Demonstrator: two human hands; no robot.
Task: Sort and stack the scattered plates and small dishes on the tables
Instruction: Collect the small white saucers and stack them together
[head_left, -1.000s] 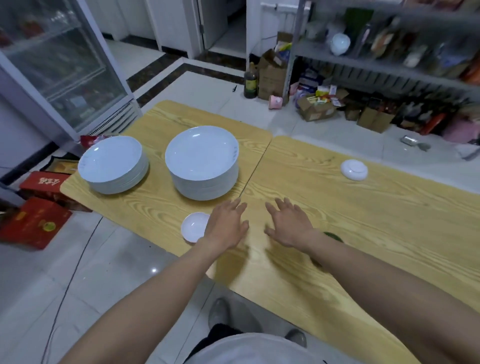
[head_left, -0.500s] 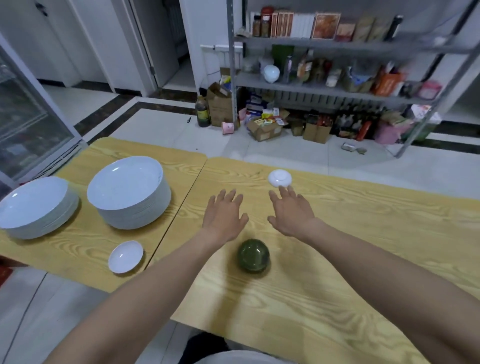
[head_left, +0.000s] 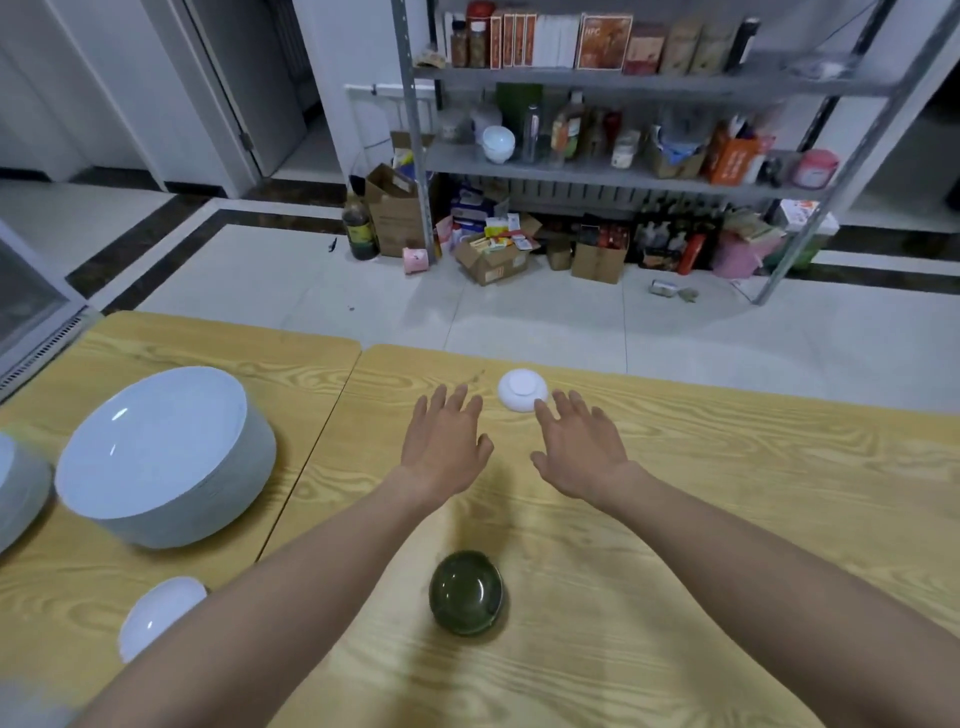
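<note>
— Over the right table (head_left: 727, 467), where do the two hands lie?
— Side by side, palms down, above the wood. The left hand (head_left: 444, 441) has straight fingers held close together, with the thumb out toward three o'clock, and it holds nothing. The right hand (head_left: 579, 447) is spread flat with its fingers a little apart, and it also holds nothing.
— And the upturned white dish (head_left: 522, 389)?
— At twelve o'clock from the gap between the hands, near the table's far edge. It lies bottom up, so its foot ring shows. The right forefinger's tip overlaps its rim at five o'clock. I cannot tell whether it touches.
— Anything nearer the person?
— A dark green bowl (head_left: 466, 592) at six o'clock from the hands, between the two forearms. I cannot tell which way up it is.
— What is on the left table (head_left: 208, 343)?
— A tall plate stack (head_left: 161, 457), white, at nine o'clock from the left hand. Beyond it, again at nine o'clock, is a second stack (head_left: 21, 488), blurred and cut off by the picture's edge. At seven o'clock, near the front edge, lies a shallow white dish (head_left: 156, 608), partly hidden by the left forearm.
— And past the tables?
— A metal shelf (head_left: 623, 78) at twelve o'clock, full of boxes and bottles.
</note>
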